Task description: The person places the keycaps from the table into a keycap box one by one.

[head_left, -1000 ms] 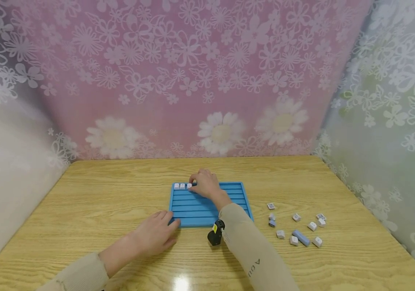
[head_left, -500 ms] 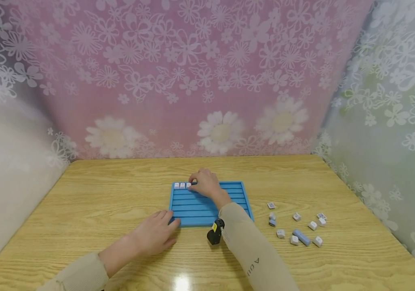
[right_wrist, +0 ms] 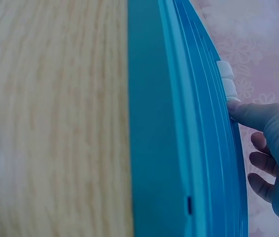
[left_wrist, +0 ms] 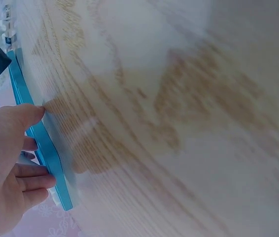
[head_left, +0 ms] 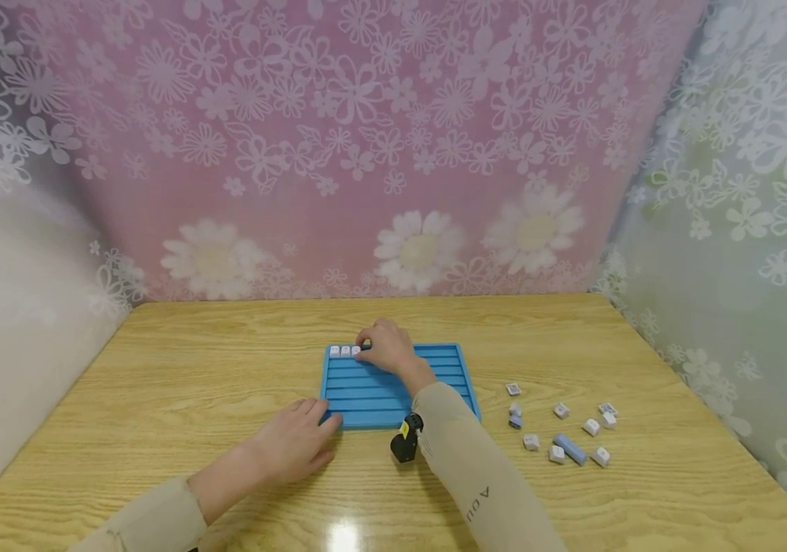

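A blue ribbed tray (head_left: 393,391) lies mid-table. Three white keycaps (head_left: 344,351) sit in a row at the left end of its far groove. My right hand (head_left: 382,349) reaches over the tray, its index fingertip pressing the end of that row. The right wrist view shows the extended finger (right_wrist: 248,112) touching the nearest keycap (right_wrist: 226,84) on the tray (right_wrist: 179,148), the other fingers loosely curled. My left hand (head_left: 296,443) lies flat on the table at the tray's near-left corner. In the left wrist view its thumb (left_wrist: 23,116) touches the tray's edge (left_wrist: 43,145).
Several loose white keycaps (head_left: 562,412) and a longer blue one (head_left: 571,449) lie scattered on the wooden table (head_left: 193,368) right of the tray. A black wrist camera (head_left: 406,439) hangs under my right sleeve. Flowered curtains close off the back and both sides.
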A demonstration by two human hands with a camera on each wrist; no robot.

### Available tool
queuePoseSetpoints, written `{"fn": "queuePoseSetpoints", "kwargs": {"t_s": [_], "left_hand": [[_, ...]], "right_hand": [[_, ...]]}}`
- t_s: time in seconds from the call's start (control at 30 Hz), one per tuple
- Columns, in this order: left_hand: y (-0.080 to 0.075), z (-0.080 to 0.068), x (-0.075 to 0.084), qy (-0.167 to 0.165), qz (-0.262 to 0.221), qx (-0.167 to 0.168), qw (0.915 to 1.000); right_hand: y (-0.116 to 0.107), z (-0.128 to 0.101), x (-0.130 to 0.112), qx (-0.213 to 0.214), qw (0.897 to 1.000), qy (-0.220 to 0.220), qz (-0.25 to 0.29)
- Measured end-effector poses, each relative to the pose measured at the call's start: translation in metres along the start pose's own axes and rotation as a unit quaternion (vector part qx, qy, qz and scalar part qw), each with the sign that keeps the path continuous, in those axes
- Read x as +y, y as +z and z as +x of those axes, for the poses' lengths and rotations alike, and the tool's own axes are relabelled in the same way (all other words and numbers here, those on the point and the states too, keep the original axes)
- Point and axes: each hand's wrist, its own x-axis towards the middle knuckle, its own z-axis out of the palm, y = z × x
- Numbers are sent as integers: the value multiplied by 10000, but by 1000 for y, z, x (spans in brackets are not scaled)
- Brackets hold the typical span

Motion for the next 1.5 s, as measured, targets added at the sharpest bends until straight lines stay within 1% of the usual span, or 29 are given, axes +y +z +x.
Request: {"fn": "queuePoseSetpoints", "kwargs": {"t_s": [0.1, 0.23, 0.53, 0.63, 0.8, 0.9, 1.0, 1.1, 1.27, 1.33, 1.5], "left_hand": [[-1, 1, -1, 20, -2, 44, 10000], [-2, 1, -1, 57, 63, 104, 9999], [0, 2, 0, 87, 91, 72, 9999], [0, 2, 0, 75, 98, 110, 9999], [0, 0, 0, 41, 66, 137, 9999], [-1, -2, 0, 25, 5, 86, 10000], [-2, -2, 1, 17, -22, 48, 10000], [-2, -2, 1, 16, -17, 44, 10000], [-1, -2, 2, 27, -18, 37, 10000], [-1, -2, 2, 23, -30, 26, 10000], [-2, -1, 2, 32, 4, 55, 10000]], "right_hand": [[-2, 0, 1, -53, 10000, 64, 53], [-5, -2, 5, -32, 9996, 109, 277], [-12, -10, 27, -53, 9966, -6, 820], [-18, -13, 35, 85, 9970, -81, 768], [-30, -23, 46, 390, 9971, -446, 471], [-38, -32, 52, 417, 9966, -658, 285], [-46, -42, 59, 425, 9960, -771, 172], [-53, -52, 66, 407, 9957, -829, 125], [-62, -71, 81, 377, 9956, -833, 195], [-65, -79, 87, 400, 9956, -804, 262], [-74, -97, 103, 553, 9952, -785, 176]]}}
